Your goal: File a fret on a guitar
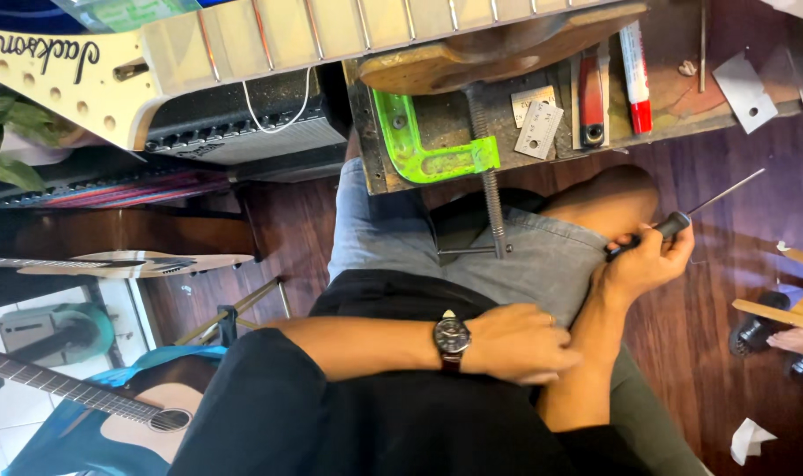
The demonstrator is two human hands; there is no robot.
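Note:
My right hand (pixel 646 262) is closed around the black handle of a thin tool (pixel 675 224) whose slim metal shaft points up and to the right over the dark wood floor. It hovers beside my bare knee (pixel 609 192). My left hand (pixel 518 342), with a dark wristwatch (pixel 452 339) on the wrist, rests flat on my right forearm above my lap and holds nothing. I sit in grey denim shorts (pixel 472 247) facing a workbench (pixel 437 119).
A pale fretted guitar neck (pixel 331 33) lies across the bench, above a green screw clamp (pixel 430 152). Metal gauges (pixel 537 125), a red marker (pixel 635 78) and a red-black tool (pixel 593 97) lie nearby. An amplifier (pixel 243 132) and acoustic guitar (pixel 119 414) stand left. Another person's hand (pixel 798 342) shows at right.

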